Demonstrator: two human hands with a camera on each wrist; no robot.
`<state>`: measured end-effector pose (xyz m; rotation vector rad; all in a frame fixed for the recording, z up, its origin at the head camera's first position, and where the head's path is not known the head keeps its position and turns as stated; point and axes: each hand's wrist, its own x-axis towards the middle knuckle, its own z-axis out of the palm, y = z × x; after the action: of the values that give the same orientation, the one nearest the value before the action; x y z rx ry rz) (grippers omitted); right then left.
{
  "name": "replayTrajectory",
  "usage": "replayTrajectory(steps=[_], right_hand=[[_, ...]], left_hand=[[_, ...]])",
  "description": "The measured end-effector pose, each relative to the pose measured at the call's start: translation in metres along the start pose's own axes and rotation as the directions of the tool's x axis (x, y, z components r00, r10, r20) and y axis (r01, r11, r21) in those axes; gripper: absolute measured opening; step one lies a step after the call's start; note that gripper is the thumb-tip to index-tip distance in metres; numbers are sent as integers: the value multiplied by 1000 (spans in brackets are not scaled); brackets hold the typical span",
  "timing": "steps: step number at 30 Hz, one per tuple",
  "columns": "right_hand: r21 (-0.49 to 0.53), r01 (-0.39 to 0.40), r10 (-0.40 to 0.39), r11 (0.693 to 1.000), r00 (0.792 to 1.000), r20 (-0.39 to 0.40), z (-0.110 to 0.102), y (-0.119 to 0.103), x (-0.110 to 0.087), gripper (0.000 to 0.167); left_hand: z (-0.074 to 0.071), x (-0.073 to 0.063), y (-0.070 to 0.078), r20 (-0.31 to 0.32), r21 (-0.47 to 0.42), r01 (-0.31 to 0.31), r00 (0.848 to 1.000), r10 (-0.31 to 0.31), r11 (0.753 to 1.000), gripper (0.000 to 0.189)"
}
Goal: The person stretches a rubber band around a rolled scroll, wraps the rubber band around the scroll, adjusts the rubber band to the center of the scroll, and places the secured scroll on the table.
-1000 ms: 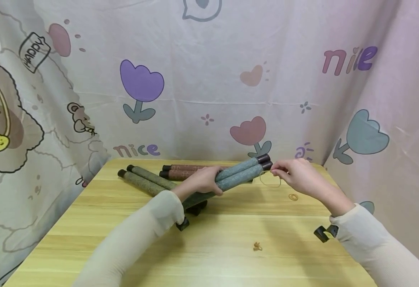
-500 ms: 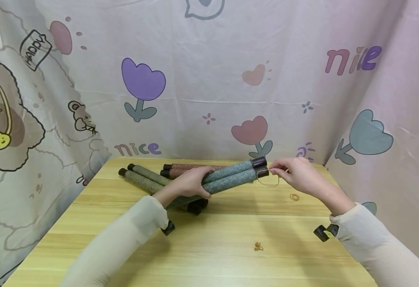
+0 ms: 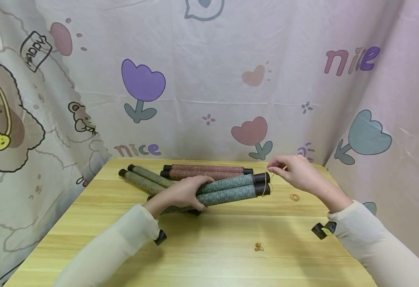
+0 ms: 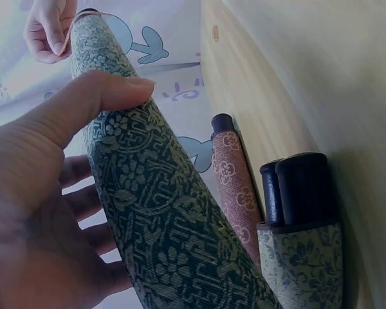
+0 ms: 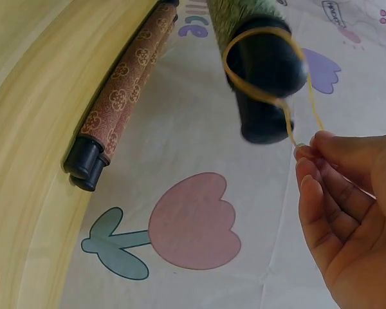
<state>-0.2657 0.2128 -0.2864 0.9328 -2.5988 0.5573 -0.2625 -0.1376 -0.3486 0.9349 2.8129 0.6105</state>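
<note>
Two blue-green patterned scrolls with dark end knobs (image 3: 231, 195) lie side by side in my left hand (image 3: 186, 193), tilted with the knobs lifted off the table. In the left wrist view my thumb lies across the patterned cloth (image 4: 161, 187) and the fingers curl behind it. My right hand (image 3: 295, 171) pinches a thin yellow rubber band (image 5: 260, 96) between thumb and fingertips. The band hangs in a loop about the dark end knobs; in the right wrist view it passes around the nearer knob (image 5: 270, 61). Whether it encircles both is hard to tell.
A pair of olive-green scrolls (image 3: 143, 183) lies at the left, partly under my left arm and the held scrolls. Two red-brown scrolls (image 3: 209, 174) lie behind. Loose rubber bands (image 3: 294, 197) sit at the right, and a small tan clump (image 3: 258, 247) lies nearer the front.
The left hand has moved left and down, bringing the blue-green scrolls lower and flatter. The rubber band, earlier at the lower knob, now hangs across both knob ends. The right hand has barely moved.
</note>
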Motion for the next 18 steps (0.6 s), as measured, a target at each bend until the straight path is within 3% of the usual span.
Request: replayTrajectory(steps=[6, 18], right_hand=[[38, -23, 23, 999, 1000, 14, 1, 2, 1, 4], [233, -51, 27, 971, 994, 105, 14, 7, 7, 6]], left_hand=[[2, -7, -2, -8, -1, -36, 999, 36, 999, 82], [2, -15, 0, -12, -57, -120, 993, 120, 991, 84]])
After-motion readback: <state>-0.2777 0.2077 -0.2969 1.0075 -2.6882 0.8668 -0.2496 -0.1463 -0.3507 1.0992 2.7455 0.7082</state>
